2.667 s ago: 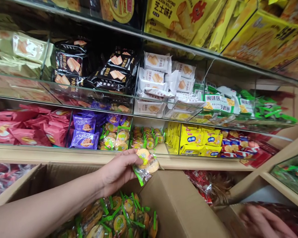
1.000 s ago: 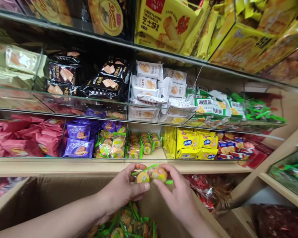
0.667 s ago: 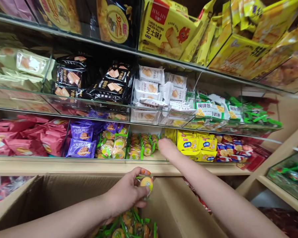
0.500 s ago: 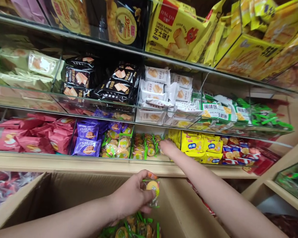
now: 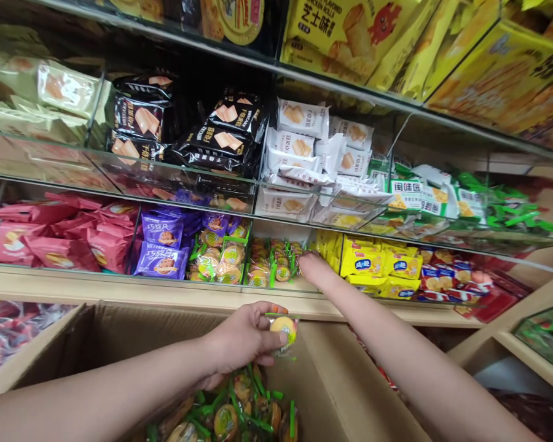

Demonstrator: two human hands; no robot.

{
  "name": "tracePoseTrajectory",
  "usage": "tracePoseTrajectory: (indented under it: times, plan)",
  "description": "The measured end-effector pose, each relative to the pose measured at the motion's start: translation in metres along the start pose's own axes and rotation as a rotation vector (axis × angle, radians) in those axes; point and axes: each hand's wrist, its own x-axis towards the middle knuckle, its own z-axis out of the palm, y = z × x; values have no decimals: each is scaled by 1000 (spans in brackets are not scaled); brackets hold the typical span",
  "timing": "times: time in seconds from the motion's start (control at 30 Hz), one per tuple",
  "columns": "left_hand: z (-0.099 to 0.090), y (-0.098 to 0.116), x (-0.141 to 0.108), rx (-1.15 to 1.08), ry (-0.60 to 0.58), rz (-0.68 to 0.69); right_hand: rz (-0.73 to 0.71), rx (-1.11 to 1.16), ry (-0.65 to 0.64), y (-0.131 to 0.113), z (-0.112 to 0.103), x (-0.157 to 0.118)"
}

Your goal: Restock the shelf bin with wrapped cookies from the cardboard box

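Note:
My left hand [image 5: 242, 337] is above the open cardboard box, pinching a clear-wrapped round cookie [image 5: 283, 331] between thumb and fingers. Below it, inside the box, lies a pile of wrapped cookies [image 5: 225, 422] with green-edged wrappers. My right hand [image 5: 312, 268] reaches into a bottom-shelf compartment, its fingers curled beside a row of standing cookie packs [image 5: 282, 270]. Its fingertips are partly hidden, and I cannot see what is in them. More green-edged cookie packs [image 5: 228, 264] fill the compartment to the left.
The cardboard box [image 5: 341, 380] stands against the wooden shelf edge [image 5: 120, 288]. Purple cookie packs [image 5: 161, 261] and red packs [image 5: 64, 252] are at left, yellow packs [image 5: 364, 261] at right. A glass-fronted shelf with white packs [image 5: 299, 147] hangs low over my right hand.
The view has tilted down and come a little closer, showing more cookies in the box. My left hand still pinches the cookie, and my right hand stays in the same compartment.

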Motion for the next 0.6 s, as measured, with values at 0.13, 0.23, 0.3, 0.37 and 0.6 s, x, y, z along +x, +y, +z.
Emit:
tracePoseTrajectory:
  times: [0.13,0.23,0.3,0.37,0.6]
  plan:
    - [-3,5,1,-193,26,16,-5,60,52,0,-8,-8]
    - [-5,6,3,-327,6,39,-28,139,149,0,-25,-26]
    - [-6,8,3,-398,-8,53,-50,192,230,-2,-36,-48]
    - [-6,9,3,-450,-22,61,-67,320,302,-9,-42,-76]
    - [7,3,-5,-391,-40,59,-160,1348,100,-45,-20,-146]
